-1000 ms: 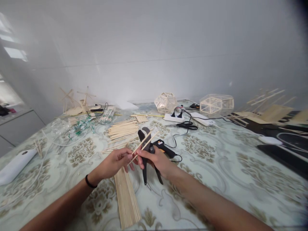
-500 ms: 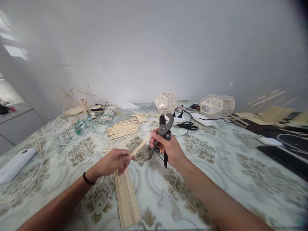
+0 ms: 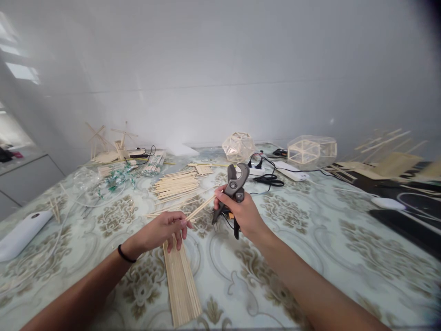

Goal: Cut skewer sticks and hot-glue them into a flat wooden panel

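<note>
My left hand (image 3: 161,231) pinches thin wooden sticks (image 3: 200,208) that slant up to the right toward my other hand. My right hand (image 3: 241,214) is wrapped round the handles of dark cutting pliers (image 3: 235,183), held upright above the table with the jaws on top and slightly apart. The stick tips end beside my right thumb, below the jaws. Under my left hand lies a flat bundle of long wooden sticks (image 3: 181,285). A black and orange glue gun (image 3: 225,214) is mostly hidden behind my right hand.
A patterned tablecloth (image 3: 310,239) covers the table. A loose pile of sticks (image 3: 175,185) lies further back. A white power strip (image 3: 253,170) with black cables, two stick polyhedra (image 3: 237,146) (image 3: 310,149), stick models (image 3: 110,142) and a white device (image 3: 20,234) surround the middle.
My right hand lifted the pliers off the table, turned them jaws up and carried them right and away. My left hand kept the sticks and lowered slightly.
</note>
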Demonstrator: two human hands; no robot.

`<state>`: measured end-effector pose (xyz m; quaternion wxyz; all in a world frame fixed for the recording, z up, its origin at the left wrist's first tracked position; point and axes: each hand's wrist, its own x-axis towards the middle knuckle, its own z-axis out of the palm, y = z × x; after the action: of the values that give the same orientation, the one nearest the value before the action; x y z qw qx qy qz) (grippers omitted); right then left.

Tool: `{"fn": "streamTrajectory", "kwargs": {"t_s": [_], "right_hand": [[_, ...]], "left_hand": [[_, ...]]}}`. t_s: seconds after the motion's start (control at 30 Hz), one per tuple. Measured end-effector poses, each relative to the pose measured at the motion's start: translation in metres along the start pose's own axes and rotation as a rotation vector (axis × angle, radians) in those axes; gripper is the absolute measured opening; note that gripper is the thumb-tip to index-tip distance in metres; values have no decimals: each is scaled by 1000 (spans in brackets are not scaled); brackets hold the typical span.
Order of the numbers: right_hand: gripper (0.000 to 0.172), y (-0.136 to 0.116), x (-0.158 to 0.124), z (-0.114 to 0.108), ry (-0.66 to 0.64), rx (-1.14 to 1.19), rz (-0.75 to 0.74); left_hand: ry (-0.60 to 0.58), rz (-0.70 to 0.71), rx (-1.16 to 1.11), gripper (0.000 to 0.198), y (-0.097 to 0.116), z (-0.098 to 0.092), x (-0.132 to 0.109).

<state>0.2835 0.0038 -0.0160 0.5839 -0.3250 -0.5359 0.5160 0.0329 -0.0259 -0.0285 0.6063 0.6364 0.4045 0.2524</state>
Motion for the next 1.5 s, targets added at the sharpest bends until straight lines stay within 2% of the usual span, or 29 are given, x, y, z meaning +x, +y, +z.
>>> {"fn": "streamTrajectory", "kwargs": {"t_s": [0.33, 0.73, 0.97, 1.07, 1.23, 1.5], "right_hand": [[38, 2, 0, -1, -10, -68, -14], [38, 2, 0, 1, -44, -4, 16], [38, 2, 0, 1, -23, 12, 10], [39, 4, 0, 1, -6, 1, 0], [41, 10, 0, 1, 32, -38, -24], [43, 6, -3, 5, 27, -89, -16]], "left_hand": [[-30, -10, -5, 54, -4, -2, 2], [-23, 35, 106, 58, 1, 0, -1], [8, 63, 176, 50, 0, -1, -2], [44, 113, 277, 46, 3, -1, -3], [220, 212, 477, 46, 12, 2, -5], [396, 256, 516, 47, 14, 3, -3]]}}
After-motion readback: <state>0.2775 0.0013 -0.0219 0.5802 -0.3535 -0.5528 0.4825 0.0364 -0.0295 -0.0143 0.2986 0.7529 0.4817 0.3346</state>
